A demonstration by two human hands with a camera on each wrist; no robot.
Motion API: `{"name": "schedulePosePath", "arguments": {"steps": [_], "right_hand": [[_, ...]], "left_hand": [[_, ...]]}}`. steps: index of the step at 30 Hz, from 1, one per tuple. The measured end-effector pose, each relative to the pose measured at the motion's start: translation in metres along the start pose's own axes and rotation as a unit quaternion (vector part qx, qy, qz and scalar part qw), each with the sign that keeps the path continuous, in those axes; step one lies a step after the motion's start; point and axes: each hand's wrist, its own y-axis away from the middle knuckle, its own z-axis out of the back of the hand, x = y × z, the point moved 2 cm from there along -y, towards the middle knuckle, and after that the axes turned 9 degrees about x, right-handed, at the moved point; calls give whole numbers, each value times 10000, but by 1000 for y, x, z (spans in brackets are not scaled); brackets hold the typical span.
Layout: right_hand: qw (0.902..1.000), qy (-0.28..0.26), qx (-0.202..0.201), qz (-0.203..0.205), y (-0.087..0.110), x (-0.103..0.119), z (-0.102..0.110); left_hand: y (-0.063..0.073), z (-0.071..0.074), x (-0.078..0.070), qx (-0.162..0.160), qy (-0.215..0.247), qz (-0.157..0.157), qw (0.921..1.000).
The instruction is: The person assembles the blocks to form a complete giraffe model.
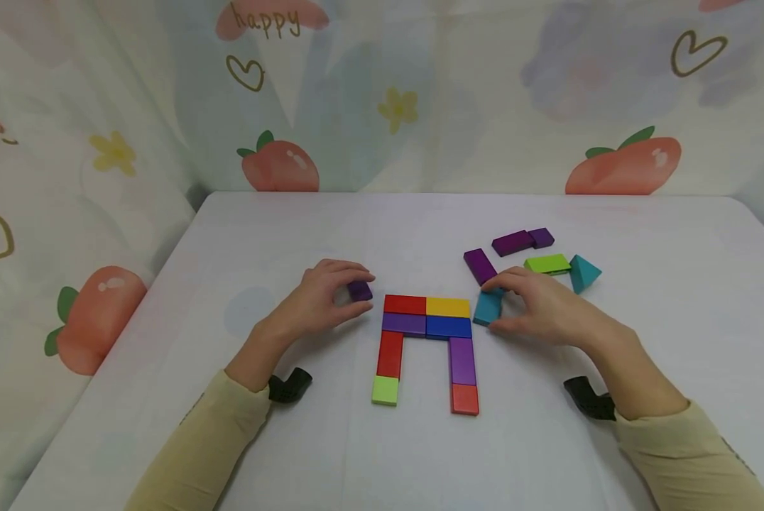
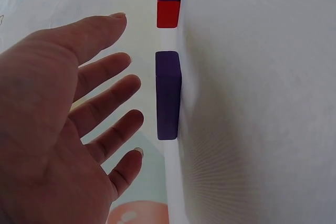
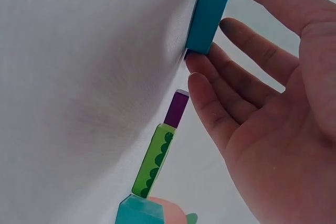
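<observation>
Block in smooth teal finish [image 1: 487,308], rectangular, sits just right of an arch-shaped layout of flat coloured blocks [image 1: 414,324] on the white-covered table [image 1: 414,461]. From my remote station, the right hand [image 1: 544,305] appears to pinch it end to end, thumb at the near end, fingertips at the far end; I cannot tell whether its underside bears on the cloth. The left hand [image 1: 314,298] is spread, fingers arched around a dark purple rectangular block [image 1: 359,291] without contact in the wrist view. Expected handling: both pieces should be light, stiff and hard to damage; whether wood or plastic, I cannot tell. Smooth faces may slip under an uneven pinch. Recommended hold: opposing ends, thumb and fingertips level, light pressure. Caution: I would keep knuckles off the purple oblong block [image 1: 480,266] lying just behind the teal one.
</observation>
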Motion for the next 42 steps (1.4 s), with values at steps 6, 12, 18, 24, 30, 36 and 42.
{"name": "schedulePosePath", "arguments": {"steps": [6, 12, 18, 24, 30, 36, 42], "right_hand": [[10000, 9, -39, 13, 0, 2, 0], [10000, 5, -20, -5, 0, 2, -1], [10000, 5, 4, -13, 0, 4, 0], [10000, 19, 23, -49, 1, 5, 0], [10000, 9, 34, -30, 1, 6, 1], [9999, -116, 21, -15, 3, 6, 5], [9998, -211, -45, -58, 5, 3, 14]], "left_hand": [[1, 2, -2, -22, 6, -58, 10000], [0, 0, -1, -8, 39, -32, 10000], [-1, 1, 0, 2, 78, -47, 10000], [0, 2, 0, 11, 89, -27, 10000], [0, 3, 0, 18, 68, -42, 10000], [1, 4, -1, 37, 38, -80, 10000], [1, 6, -2, 34, 70, -145, 9999]]}}
